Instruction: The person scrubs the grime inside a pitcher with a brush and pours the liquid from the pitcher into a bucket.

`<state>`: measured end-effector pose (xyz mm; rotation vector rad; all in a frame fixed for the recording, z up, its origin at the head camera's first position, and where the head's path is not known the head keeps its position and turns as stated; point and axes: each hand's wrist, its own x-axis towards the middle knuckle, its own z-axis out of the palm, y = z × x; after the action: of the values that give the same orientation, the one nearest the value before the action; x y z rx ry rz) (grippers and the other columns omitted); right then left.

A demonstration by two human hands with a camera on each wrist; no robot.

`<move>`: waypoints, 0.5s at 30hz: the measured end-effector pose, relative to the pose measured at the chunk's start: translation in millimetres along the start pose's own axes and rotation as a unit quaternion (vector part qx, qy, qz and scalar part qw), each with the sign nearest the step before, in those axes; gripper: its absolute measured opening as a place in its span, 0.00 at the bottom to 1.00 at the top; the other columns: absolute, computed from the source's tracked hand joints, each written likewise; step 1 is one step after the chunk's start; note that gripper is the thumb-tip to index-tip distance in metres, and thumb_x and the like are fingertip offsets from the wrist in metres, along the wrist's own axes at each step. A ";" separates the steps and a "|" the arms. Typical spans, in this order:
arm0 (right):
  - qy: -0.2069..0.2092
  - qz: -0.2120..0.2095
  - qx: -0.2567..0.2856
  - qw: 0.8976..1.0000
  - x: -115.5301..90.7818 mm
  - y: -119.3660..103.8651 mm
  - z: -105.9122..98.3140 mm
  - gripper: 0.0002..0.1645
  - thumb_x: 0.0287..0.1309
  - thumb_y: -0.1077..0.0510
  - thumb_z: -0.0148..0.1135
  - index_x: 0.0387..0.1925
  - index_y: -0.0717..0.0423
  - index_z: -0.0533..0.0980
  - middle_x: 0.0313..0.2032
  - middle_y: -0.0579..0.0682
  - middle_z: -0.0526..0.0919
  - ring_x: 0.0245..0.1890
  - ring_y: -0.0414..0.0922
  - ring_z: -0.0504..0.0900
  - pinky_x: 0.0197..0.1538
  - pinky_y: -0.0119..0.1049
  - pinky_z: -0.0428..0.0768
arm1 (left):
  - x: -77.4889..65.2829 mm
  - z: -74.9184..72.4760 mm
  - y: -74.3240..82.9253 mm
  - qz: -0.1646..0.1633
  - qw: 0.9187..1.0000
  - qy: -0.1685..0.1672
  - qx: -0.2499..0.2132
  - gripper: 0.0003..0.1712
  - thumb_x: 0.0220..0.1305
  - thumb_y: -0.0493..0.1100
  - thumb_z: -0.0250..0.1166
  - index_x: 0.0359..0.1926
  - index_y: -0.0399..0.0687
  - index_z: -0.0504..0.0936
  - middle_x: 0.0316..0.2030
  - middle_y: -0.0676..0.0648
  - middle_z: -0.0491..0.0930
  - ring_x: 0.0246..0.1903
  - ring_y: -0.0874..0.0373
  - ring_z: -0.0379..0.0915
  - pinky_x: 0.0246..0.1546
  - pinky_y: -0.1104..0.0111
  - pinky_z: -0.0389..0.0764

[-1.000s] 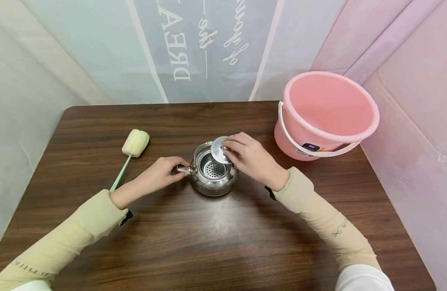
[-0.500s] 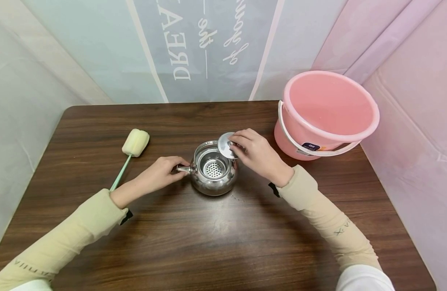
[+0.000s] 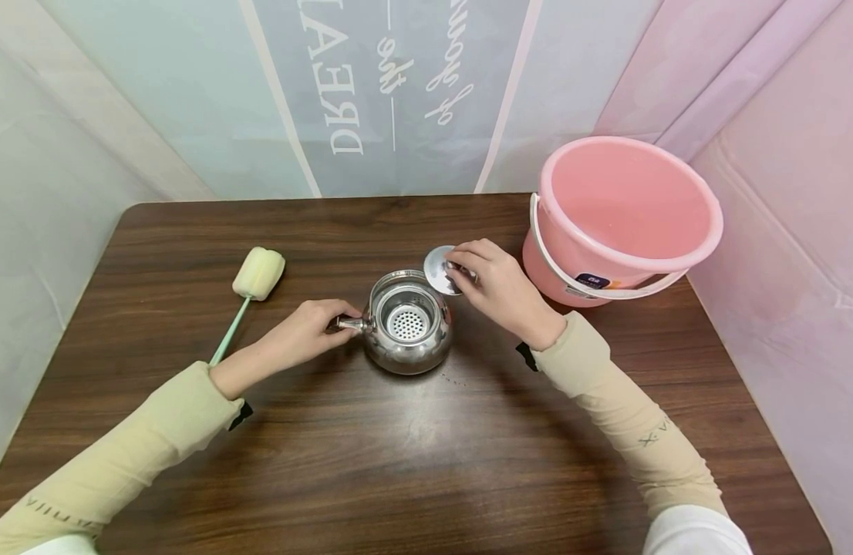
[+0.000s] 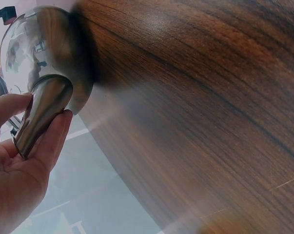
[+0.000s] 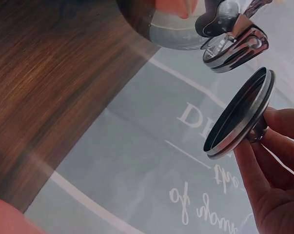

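A shiny steel teapot (image 3: 407, 359) stands upright on the table, its mouth uncovered and a perforated strainer (image 3: 407, 324) visible inside. My left hand (image 3: 308, 330) pinches the teapot's spout (image 4: 45, 109), thumb on one side and fingers on the other. With my right hand (image 3: 501, 287) I hold the round steel lid (image 3: 437, 270) by its knob, tilted, just beyond the right side of the teapot's mouth. The right wrist view shows the lid's (image 5: 240, 117) hollow underside and rim, apart from the teapot's handle bracket (image 5: 237, 48).
A pink bucket (image 3: 572, 270) with a white handle stands at the table's back right. On the left lies a sponge brush (image 3: 258, 273) with a green stick, partly hidden by my left forearm. Small drops (image 3: 454, 379) dot the wooden table (image 3: 426, 478) near the teapot.
My right hand has carried the lid up and right, from over the teapot's mouth to beyond its rim, uncovering more of the strainer. My left hand stays on the spout.
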<state>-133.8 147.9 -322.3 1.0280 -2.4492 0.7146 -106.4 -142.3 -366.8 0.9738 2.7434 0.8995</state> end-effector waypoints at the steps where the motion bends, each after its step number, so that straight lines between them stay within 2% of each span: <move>1: 0.000 0.001 -0.002 1.000 0.0 0.7 0.1 0.11 0.52 0.65 0.62 0.39 0.66 0.79 0.38 0.56 0.80 0.39 0.48 0.75 0.45 0.36 0.74 | 0.1 0.1 0.0 0.000 1.000 0.000 0.000 0.10 0.56 0.37 0.64 0.40 0.38 0.80 0.36 0.46 0.81 0.37 0.57 0.77 0.38 0.63 0.77; 15: -0.005 0.030 -0.009 1.000 1.3 9.1 1.7 0.11 0.52 0.65 0.62 0.39 0.66 0.79 0.39 0.57 0.80 0.40 0.49 0.75 0.45 0.38 0.74 | 0.1 1.0 -0.9 -0.004 1.000 -0.002 -0.001 0.11 0.56 0.38 0.64 0.40 0.38 0.80 0.37 0.46 0.81 0.38 0.56 0.77 0.39 0.63 0.77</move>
<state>-141.7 151.7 -325.6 0.9584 -2.4999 0.7075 -106.7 -142.3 -368.1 0.9618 2.7403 0.8982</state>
